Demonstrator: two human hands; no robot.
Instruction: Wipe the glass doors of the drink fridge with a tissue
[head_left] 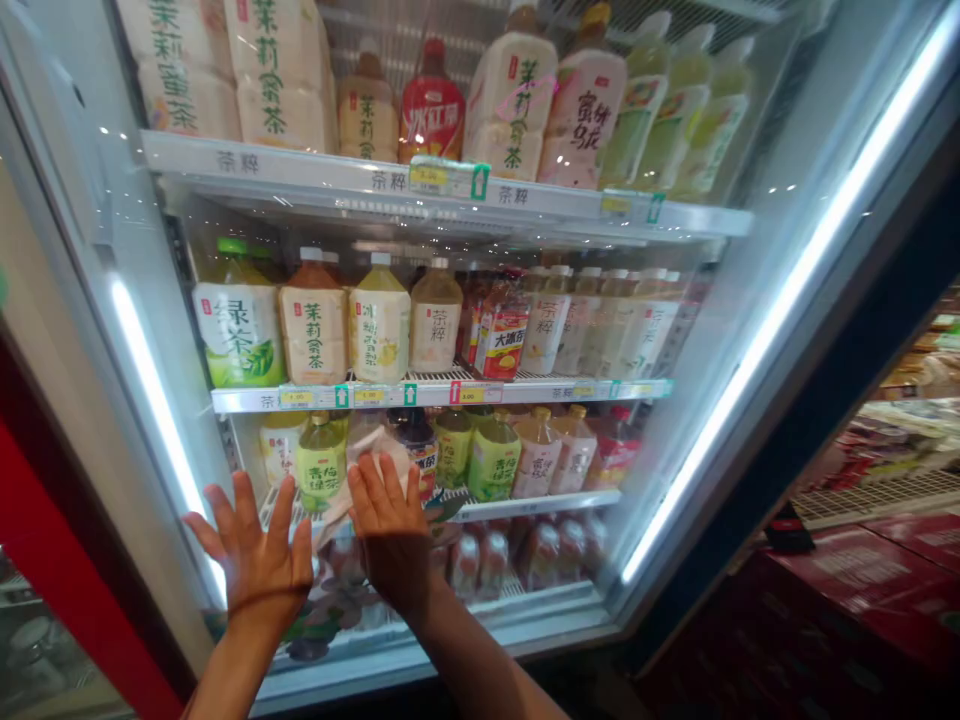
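Two bare hands reach up toward the glass door (480, 225) of a lit drinks cooler. Reading the view as a clock face, the left hand (259, 565) is at eight o'clock, fingers spread wide, with no object in its grasp; whether its palm touches the glass cannot be told. The right hand (394, 530) is at seven o'clock, its fingers straight and fairly close together over a pale cloth (375, 443), which shows past the fingertips at the hand's eleven o'clock and trails out at its nine o'clock. Whether the fingers grip the cloth or only press on it is unclear. Behind the gap between the hands stands a green-labelled bottle (321, 478) on a lower shelf. Another bottle with a green cap (238, 335) stands at nine o'clock on the shelf above, and a red-labelled bottle (433, 112) is near twelve on the top shelf. Bright light strips run down the cooler's sides at nine (161, 420) and three (791, 285), while dark red boxes (862, 585) are stacked outside at four.
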